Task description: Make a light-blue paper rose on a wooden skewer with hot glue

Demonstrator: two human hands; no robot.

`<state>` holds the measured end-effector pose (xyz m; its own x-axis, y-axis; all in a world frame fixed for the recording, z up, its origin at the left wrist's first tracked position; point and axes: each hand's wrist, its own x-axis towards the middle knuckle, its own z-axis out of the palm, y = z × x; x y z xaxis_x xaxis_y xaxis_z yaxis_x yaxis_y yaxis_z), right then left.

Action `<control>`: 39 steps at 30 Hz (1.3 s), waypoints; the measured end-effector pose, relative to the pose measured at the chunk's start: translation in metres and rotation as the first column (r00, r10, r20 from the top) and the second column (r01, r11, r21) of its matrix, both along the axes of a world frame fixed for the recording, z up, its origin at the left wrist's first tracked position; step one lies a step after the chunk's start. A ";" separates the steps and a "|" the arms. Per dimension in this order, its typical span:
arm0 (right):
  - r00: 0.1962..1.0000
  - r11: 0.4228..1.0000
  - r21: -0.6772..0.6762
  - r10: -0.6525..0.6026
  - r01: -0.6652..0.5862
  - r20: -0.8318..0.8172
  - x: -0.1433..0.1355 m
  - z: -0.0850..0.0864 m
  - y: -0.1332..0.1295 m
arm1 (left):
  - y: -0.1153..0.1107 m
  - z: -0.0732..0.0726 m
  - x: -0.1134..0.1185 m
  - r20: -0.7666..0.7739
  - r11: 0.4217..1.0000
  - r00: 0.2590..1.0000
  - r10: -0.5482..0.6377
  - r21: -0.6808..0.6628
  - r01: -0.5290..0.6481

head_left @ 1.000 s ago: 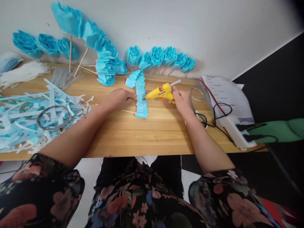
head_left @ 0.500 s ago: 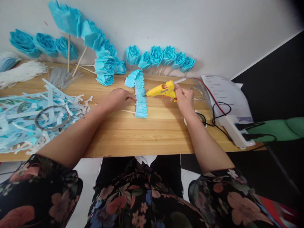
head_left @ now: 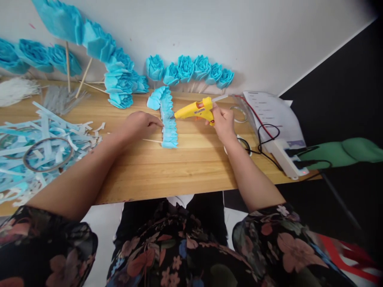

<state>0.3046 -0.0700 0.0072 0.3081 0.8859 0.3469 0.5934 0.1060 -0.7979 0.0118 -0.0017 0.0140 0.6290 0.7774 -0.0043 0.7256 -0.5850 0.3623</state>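
R hand [head_left: 224, 122] w/ glue gun [head_left: 194, 110], L hand [head_left: 140, 123] @ blue strip [head_left: 169, 125]

The petal strip [head_left: 169, 129] is in the middle of the desk [head_left: 179, 173].
The glue gun [head_left: 194, 111] is just to its right, and a stick [head_left: 153, 140] pokes out on its left. Far left is the scrap pile [head_left: 44, 127]. Six flowers [head_left: 185, 68] sit in a row behind, by the wall [head_left: 254, 48], with a flower bunch [head_left: 119, 81] left of them. Past the gun, paper sheets [head_left: 269, 115] lie on the right, and the power strip [head_left: 287, 157] is in front of them.
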 end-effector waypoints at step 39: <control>0.998 0.999 -0.035 0.022 -0.019 0.066 0.000 -0.001 -0.001 | 0.001 -0.006 -0.001 0.046 0.999 0.999 -0.029 0.044 0.026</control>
<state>0.3050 -0.0710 0.0066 0.2671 0.9034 0.3355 0.6431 0.0922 -0.7602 0.0110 -0.0010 0.0079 0.6488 0.7586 0.0592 0.6919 -0.6205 0.3691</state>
